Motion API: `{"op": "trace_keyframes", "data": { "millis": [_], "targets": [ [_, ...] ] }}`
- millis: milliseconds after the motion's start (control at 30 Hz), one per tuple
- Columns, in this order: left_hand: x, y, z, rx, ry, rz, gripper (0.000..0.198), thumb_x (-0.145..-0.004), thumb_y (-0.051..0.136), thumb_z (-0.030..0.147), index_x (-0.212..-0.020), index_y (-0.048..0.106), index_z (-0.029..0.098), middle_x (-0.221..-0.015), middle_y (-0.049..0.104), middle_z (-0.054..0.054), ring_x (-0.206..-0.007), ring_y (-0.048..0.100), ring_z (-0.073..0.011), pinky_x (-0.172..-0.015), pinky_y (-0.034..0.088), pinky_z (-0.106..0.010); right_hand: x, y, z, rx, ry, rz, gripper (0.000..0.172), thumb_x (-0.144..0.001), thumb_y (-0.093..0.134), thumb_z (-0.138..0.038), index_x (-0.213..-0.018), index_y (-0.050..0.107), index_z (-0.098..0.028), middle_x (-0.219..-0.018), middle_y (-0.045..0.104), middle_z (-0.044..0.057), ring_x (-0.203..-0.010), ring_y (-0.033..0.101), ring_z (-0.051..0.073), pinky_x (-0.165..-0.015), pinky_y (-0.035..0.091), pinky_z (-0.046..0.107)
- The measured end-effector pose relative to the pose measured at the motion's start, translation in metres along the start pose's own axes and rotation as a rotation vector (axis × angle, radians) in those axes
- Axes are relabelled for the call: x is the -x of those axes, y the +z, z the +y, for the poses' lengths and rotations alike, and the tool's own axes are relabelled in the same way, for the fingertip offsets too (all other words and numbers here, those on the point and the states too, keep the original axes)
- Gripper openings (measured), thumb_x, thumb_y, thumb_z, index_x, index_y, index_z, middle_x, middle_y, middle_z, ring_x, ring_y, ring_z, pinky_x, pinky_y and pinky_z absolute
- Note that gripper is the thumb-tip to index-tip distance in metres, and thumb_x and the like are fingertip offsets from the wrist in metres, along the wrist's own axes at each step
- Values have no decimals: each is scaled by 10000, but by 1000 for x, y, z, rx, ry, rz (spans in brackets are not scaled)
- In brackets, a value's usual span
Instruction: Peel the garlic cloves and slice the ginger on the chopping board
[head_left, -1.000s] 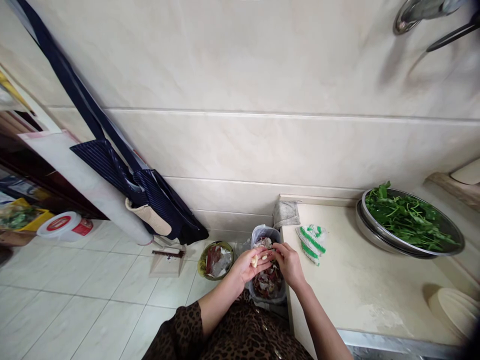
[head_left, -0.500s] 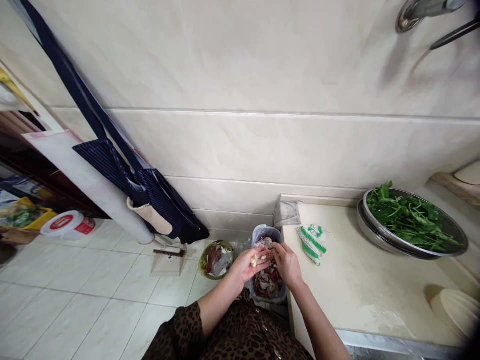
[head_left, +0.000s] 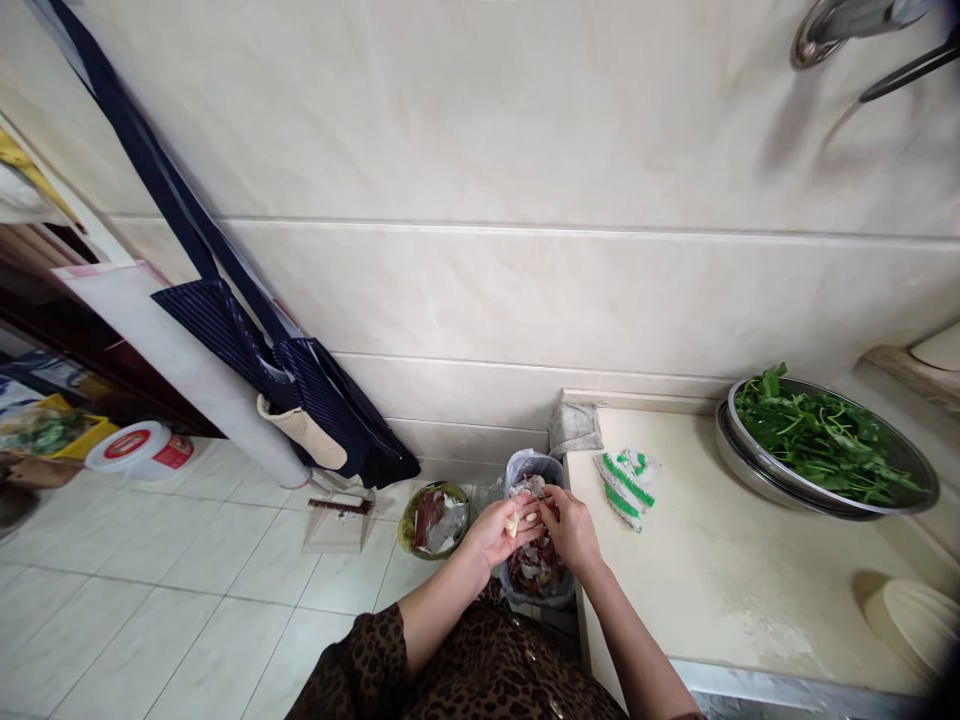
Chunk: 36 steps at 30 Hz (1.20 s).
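Note:
My left hand is cupped palm up above the lined trash bin, with pale garlic cloves resting in the palm and on the fingers. Against its fingertips, my right hand is closed in a pinch. What the right fingers grip is too small and partly hidden to make out. Reddish and papery scraps fill the bin below both hands.
Right of the bin is a counter with a green-striped cloth, a grey cloth and a metal bowl of leafy greens. On the floor at left stand a waste basin and a dustpan. An apron hangs on the wall.
Both hands stay close together over the bin. The right fingers have shifted slightly at the left fingertips, and the cloves remain in the left hand.

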<state>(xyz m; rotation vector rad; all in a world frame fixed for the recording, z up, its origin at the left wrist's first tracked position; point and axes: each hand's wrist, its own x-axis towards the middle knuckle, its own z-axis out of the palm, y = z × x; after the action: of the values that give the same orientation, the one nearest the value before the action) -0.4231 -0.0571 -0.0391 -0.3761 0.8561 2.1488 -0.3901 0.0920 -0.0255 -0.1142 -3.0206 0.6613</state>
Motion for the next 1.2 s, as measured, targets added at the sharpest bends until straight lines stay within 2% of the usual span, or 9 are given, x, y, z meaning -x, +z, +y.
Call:
{"op": "trace_keyframes", "data": {
  "millis": [133,267,433,567,667,833,967,1100,1200],
  "targets": [
    [3,0,3,0,0,-19,183,-758,596,169,-924,632,101,-1036,675,-153,-994,630,-259,-941,436,-413,-1,1,2,69,105,-8,268,-840,403,-91,-988,611,-170,-881,645,82,-735,626,168,-596,391,234],
    [8,1,13,12,38,-20,263,-702,585,47,-954,635,107,-1109,650,-146,-1036,611,-251,-901,458,-365,2,1,5,98,65,-44,272,-817,457,-92,-948,648,-234,-930,647,56,-765,630,144,-578,360,210],
    [5,-3,10,-74,49,122,256,-653,626,-20,-876,663,101,-864,707,-91,-741,665,-139,-658,467,-197,4,-1,1,109,58,-72,165,-834,514,-205,-759,661,-220,-736,672,54,-665,628,165,-525,317,227],
    [-2,-9,2,-103,91,173,188,-627,699,10,-788,672,105,-746,706,-72,-639,647,-127,-601,455,-193,5,-5,-1,79,47,-54,161,-829,522,-191,-767,663,-239,-773,696,56,-683,633,171,-530,320,234],
    [-3,-8,-1,-164,109,224,171,-594,757,65,-735,672,109,-681,694,-54,-557,614,-113,-517,417,-186,5,-7,-1,34,67,-17,256,-864,486,-306,-691,656,-222,-702,694,71,-637,628,186,-525,341,248],
    [0,4,-2,-212,162,241,220,-622,781,282,-649,642,112,-516,600,0,-410,491,-59,-372,252,-159,6,-8,-6,-351,-69,24,212,-835,517,-305,-963,658,-211,-807,698,42,-632,623,156,-601,445,236],
    [3,11,-5,-265,153,182,223,-634,770,284,-719,666,106,-585,634,-17,-444,526,-72,-378,271,-157,6,-6,-10,-423,-158,-9,207,-812,517,-227,-938,680,-212,-865,685,42,-706,627,153,-653,466,234],
    [1,7,-5,-227,64,198,164,-668,743,199,-756,657,91,-718,692,-84,-571,636,-131,-429,361,-165,2,-4,2,-308,-12,60,274,-826,411,-140,-837,684,-163,-723,671,69,-688,625,184,-670,456,282],
    [2,3,0,-18,63,160,198,-791,641,278,-821,645,82,-805,699,-116,-725,673,-161,-614,491,-201,2,-6,11,-279,-6,49,365,-731,485,-79,-1034,653,-192,-977,675,93,-844,636,197,-736,456,290]
  ]
}}
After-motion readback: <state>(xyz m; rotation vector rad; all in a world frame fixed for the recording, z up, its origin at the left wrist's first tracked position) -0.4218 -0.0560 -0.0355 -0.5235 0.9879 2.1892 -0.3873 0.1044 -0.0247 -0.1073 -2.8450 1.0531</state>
